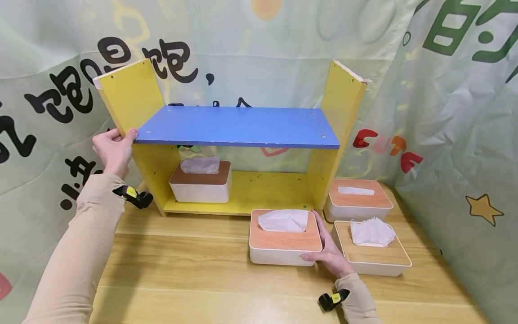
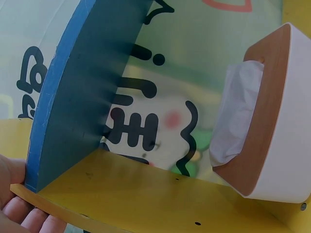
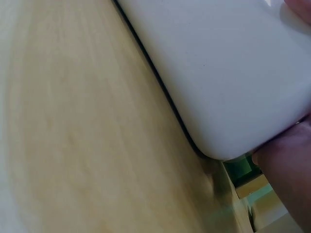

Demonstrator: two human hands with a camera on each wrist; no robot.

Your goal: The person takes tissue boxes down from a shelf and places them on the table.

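My left hand (image 1: 114, 150) grips the front edge of the yellow left side panel (image 1: 131, 92) of a shelf unit, its thumb beside the blue shelf board (image 1: 238, 126). In the left wrist view, fingers (image 2: 33, 221) curl around that panel. My right hand (image 1: 329, 249) holds a tissue box (image 1: 283, 256) by its right end, thumb at the front. This box has a white body, a wood-look lid and a tissue sticking out; whether its base touches the table I cannot tell. Another tissue box (image 1: 202, 192) stands on the yellow bottom board (image 1: 267, 193), at the left.
Right of the shelf unit are two more tissue boxes, one (image 1: 358, 213) by the right side panel (image 1: 344, 99) and one (image 1: 376, 268) nearer the front. A wooden table (image 1: 194, 283) carries everything. Printed cloth (image 1: 453, 148) hangs behind and at both sides.
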